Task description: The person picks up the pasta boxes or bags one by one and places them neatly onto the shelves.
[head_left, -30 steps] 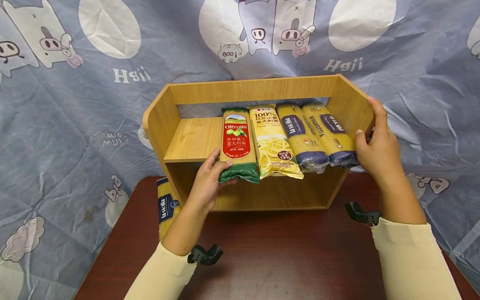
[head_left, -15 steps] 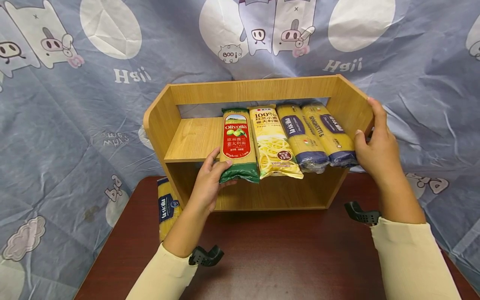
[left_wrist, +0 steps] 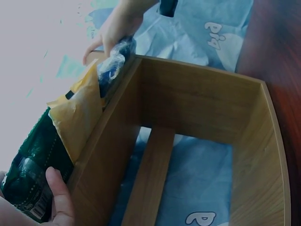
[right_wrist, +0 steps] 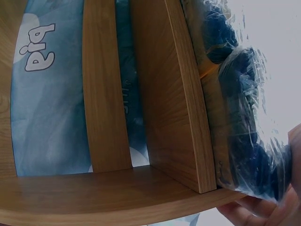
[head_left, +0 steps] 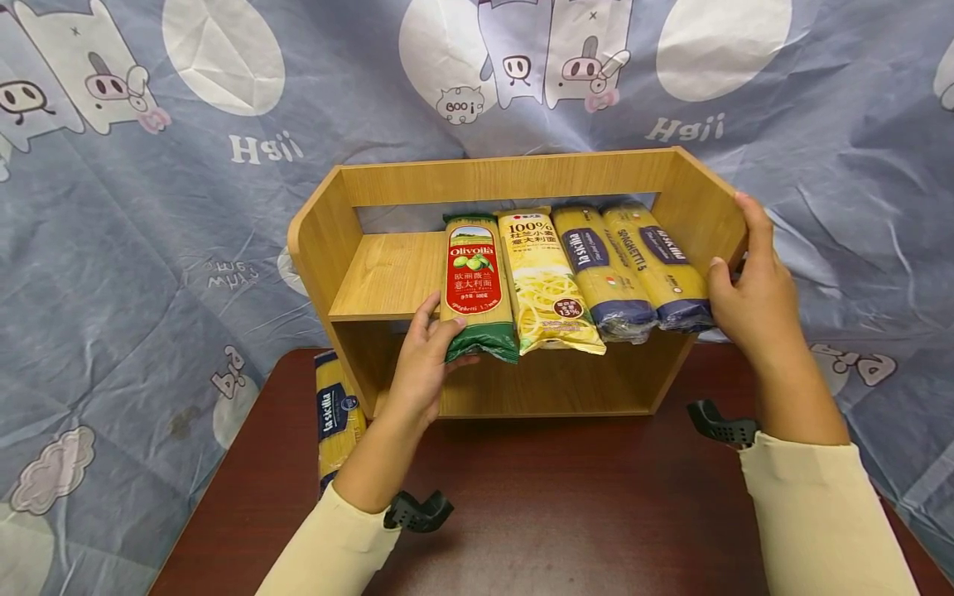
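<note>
A two-level wooden shelf (head_left: 387, 277) stands on the table. On its upper board lie spaghetti packs side by side: a green pack with a red label (head_left: 472, 269), a yellow pack (head_left: 544, 281), and two blue-banded packs (head_left: 604, 269). My left hand (head_left: 421, 364) holds the green pack's front end, thumb on top and fingers partly hidden beneath. That end sticks out past the board. My right hand (head_left: 756, 302) grips the shelf's right side panel, its thumb beside the rightmost pack. In the right wrist view, fingers (right_wrist: 254, 212) curl at the panel's edge.
Another blue-labelled spaghetti pack (head_left: 335, 414) lies on the dark red table (head_left: 551, 505), left of the shelf and partly behind my left forearm. The shelf's lower compartment (head_left: 551, 381) is under the packs. A patterned cloth (head_left: 186, 207) hangs behind.
My left forearm has shifted slightly right, showing more of the pack on the table. The green pack's front end has edged right a little. My right hand keeps its place on the shelf.
</note>
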{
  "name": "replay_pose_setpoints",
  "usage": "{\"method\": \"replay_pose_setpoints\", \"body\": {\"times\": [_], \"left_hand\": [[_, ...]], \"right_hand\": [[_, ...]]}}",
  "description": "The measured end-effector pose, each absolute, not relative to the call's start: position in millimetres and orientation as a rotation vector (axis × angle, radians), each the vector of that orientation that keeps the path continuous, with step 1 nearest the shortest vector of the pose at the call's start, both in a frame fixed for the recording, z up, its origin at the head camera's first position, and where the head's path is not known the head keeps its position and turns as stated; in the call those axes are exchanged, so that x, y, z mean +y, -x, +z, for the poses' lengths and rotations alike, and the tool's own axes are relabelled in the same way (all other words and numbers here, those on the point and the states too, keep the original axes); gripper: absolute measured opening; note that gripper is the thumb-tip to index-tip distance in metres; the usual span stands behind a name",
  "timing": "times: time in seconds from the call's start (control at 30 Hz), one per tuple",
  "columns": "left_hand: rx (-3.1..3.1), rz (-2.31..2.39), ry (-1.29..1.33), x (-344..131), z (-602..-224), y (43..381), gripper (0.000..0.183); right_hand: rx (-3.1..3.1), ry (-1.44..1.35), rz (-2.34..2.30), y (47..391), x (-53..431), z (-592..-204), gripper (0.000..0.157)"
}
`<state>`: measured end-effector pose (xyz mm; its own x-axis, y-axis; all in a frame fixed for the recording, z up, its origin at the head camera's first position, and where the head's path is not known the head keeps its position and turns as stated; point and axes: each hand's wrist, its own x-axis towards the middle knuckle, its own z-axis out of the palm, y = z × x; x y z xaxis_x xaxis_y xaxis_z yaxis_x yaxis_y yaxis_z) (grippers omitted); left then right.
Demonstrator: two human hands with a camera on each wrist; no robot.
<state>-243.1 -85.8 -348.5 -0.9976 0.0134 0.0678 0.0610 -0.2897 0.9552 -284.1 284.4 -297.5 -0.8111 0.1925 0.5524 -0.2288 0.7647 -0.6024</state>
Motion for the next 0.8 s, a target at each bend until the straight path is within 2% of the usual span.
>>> {"method": "replay_pose_setpoints", "body": {"times": [0.43, 0.8], "left_hand": [[-1.879, -2.488, 0.096, -91.0, -349.1, 240.5, 0.062], [-1.919, -2.447, 0.123, -103.8, -349.2, 232.3, 0.049]], "right_hand": [[-2.339, -0.04, 0.9, 285.8, 283.2, -297.9, 0.071], [-2.342, -0.035, 0.9, 284.3, 285.6, -298.6, 0.071]]}}
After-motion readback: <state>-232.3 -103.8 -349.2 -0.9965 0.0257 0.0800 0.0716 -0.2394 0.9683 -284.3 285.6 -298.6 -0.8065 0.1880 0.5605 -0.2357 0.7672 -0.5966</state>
